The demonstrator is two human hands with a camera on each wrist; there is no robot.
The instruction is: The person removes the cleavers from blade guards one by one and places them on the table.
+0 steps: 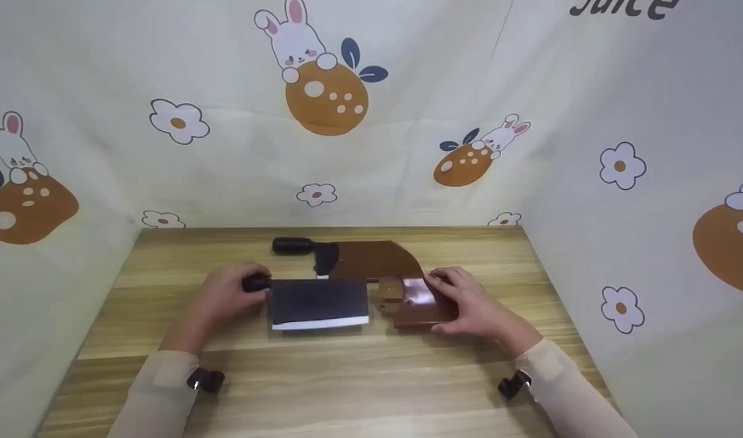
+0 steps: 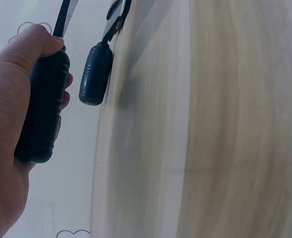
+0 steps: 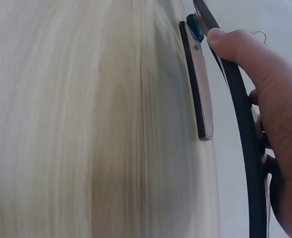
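My left hand (image 1: 228, 291) grips the black handle (image 2: 44, 106) of a cleaver. The cleaver's dark blade (image 1: 320, 301) points right, its bright cutting edge toward me, bare and raised off the table. On the right, my right hand (image 1: 472, 307) holds a brown knife sheath (image 1: 421, 309) between thumb and fingers, as the right wrist view also shows. A narrow gap separates the blade tip from the sheath's left end. Behind them lies a second knife, its blade inside another brown sheath (image 1: 374, 258) and its black handle (image 1: 292, 245) pointing left.
The wood-grain table (image 1: 347, 383) stretches in front of both hands. A pale cloth (image 1: 225, 164) printed with rabbits, oranges and flowers stands along the back and sides. Each wrist wears a small dark device, such as the left one (image 1: 207, 380).
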